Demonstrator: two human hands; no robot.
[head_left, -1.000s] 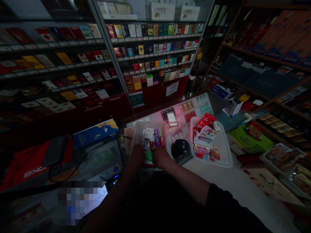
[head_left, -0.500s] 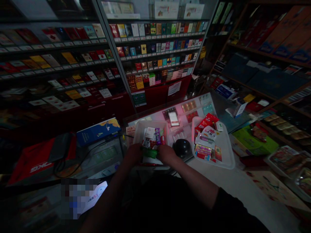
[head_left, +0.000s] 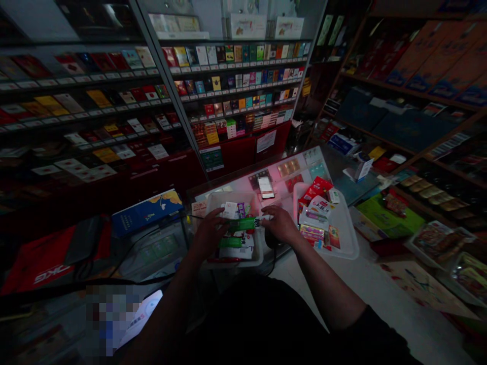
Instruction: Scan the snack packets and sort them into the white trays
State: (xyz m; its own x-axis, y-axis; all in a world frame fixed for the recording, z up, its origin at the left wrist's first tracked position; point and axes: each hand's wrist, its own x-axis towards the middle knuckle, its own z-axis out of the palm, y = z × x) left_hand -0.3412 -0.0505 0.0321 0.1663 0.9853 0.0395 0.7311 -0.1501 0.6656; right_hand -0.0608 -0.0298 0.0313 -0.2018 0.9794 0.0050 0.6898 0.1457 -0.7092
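Observation:
A long green packet (head_left: 243,223) is stretched level between my hands, over the white plastic bin (head_left: 257,258). My left hand (head_left: 210,232) is closed on the packet's left end, and my right hand (head_left: 280,223) pinches the right end. Inside the bin lie a second green packet (head_left: 231,243), a white box (head_left: 230,209), a purple packet (head_left: 241,210) and other small packs, partly covered by my hands. Beside the bin, a black rounded device (head_left: 271,240) is mostly hidden under my right hand.
To the right a second white bin (head_left: 348,238) holds red and white snack packs. A phone (head_left: 265,187) lies on the glass counter behind. A blue box (head_left: 146,212) and a red bag (head_left: 57,258) are at left. Shelves of cigarette packs (head_left: 243,81) line the back.
The green packet has come up out of the bin between my hands, uncovering another one below. My right hand has moved right, over the black device. The camera view has shifted slightly.

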